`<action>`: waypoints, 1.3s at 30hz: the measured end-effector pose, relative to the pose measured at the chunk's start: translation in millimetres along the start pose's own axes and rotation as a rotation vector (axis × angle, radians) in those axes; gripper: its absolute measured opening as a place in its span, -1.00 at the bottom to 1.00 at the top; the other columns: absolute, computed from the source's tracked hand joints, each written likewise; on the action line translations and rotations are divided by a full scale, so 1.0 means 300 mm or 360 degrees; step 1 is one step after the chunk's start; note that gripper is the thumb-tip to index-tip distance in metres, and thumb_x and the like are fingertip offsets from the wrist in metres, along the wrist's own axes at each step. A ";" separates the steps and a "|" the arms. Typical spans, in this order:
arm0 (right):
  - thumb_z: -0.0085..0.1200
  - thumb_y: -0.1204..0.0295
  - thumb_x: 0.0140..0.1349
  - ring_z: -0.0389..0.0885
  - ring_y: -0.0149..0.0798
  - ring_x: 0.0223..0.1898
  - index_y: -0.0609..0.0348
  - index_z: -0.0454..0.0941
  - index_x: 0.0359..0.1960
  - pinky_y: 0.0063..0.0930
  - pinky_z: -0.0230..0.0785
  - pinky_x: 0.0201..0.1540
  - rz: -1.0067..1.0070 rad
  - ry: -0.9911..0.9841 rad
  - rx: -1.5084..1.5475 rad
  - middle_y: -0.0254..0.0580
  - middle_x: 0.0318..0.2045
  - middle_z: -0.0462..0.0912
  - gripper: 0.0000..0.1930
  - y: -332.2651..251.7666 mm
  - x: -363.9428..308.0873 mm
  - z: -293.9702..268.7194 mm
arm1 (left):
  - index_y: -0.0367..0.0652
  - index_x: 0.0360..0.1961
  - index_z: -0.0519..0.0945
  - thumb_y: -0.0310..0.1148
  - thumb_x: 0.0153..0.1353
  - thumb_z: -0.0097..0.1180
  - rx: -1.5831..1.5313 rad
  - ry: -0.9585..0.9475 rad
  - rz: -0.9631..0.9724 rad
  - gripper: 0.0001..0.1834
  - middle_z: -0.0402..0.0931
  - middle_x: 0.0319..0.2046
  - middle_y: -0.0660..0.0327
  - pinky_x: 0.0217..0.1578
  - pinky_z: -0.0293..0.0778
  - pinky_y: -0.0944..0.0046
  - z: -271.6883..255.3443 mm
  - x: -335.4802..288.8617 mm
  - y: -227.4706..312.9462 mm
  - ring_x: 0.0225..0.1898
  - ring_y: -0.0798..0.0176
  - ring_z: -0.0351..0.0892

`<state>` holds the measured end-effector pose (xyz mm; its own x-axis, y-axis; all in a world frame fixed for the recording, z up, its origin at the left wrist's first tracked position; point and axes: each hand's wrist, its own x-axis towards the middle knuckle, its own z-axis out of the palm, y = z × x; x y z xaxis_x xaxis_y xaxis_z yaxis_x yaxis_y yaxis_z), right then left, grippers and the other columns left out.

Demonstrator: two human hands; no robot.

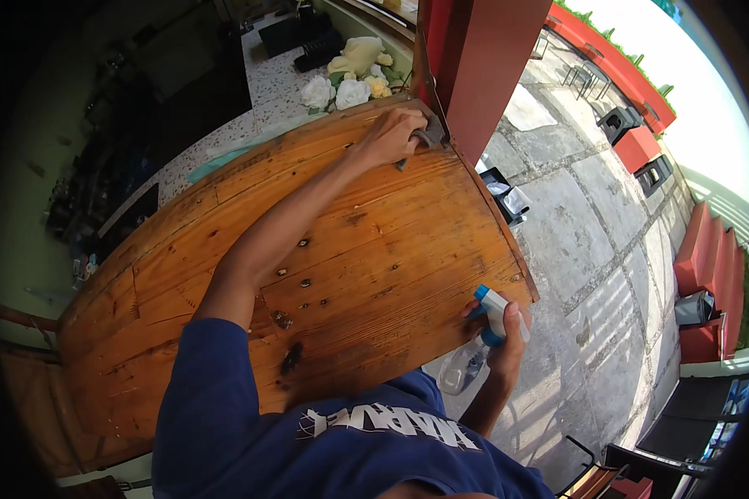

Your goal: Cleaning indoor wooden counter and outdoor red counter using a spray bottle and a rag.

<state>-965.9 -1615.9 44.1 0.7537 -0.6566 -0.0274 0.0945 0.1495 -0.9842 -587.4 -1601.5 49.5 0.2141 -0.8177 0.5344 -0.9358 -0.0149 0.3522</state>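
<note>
wiping appears under way; the shares done and left cannot be told. fingers of the left hand (394, 133) grip a crumpled grey cloth (432, 133) against the table (366, 224) beneath them; fingers of the right hand (508, 353) wrap a spray bottle (496, 314), long axis slanting, base nearer the person, blue nozzle beyond the fingers, pointing away.

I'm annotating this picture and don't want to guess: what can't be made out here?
All in the head view:
Cloth: partly covered by the left hand; full shape hidden.
Spray bottle: trigger area partly covered by the right hand; liquid level too unclear to tell.
Wooden tabletop: a strip is hidden beneath the left forearm.
Objects at far left: too dark to identify.
</note>
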 end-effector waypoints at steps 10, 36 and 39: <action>-0.12 -0.13 0.29 0.54 -0.40 -0.58 0.38 0.57 -0.30 -0.60 0.33 -0.52 0.0015 -0.0045 -0.0035 -0.07 -0.47 0.65 -0.35 -0.005 0.017 0.018 | -0.36 -0.22 0.67 -0.62 -0.06 0.11 0.0350 0.0185 -0.0264 -0.69 0.60 -0.29 -0.19 -0.30 0.55 0.07 0.010 0.072 -0.263 -0.31 -0.15 0.64; -0.23 -0.09 0.36 0.52 -0.37 -0.61 0.35 0.55 -0.25 -0.58 0.32 -0.56 -0.0054 -0.0054 -0.0114 -0.07 -0.50 0.64 -0.38 0.020 0.017 -0.006 | -0.44 -0.26 0.65 -0.81 -0.08 -0.08 0.0387 0.0235 -0.0371 -0.64 0.52 -0.40 -0.06 -0.35 0.45 0.15 -0.452 -0.570 -0.130 -0.41 -0.07 0.52; -0.24 -0.09 0.37 0.51 -0.37 -0.62 0.34 0.54 -0.26 -0.58 0.31 -0.56 -0.0065 -0.0041 -0.0099 -0.06 -0.50 0.64 -0.39 0.025 0.008 -0.008 | -0.41 -0.28 0.66 -0.81 -0.08 -0.07 0.0560 0.0066 -0.0678 -0.65 0.53 -0.42 -0.02 -0.36 0.43 0.19 -0.486 -0.541 -0.152 -0.40 -0.06 0.54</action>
<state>-964.9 -1618.2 36.1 0.7667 -0.6417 0.0170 0.0858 0.0762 -0.9934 -538.7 -1384.1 58.8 0.5986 -0.6739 0.4330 -0.7994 -0.5369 0.2696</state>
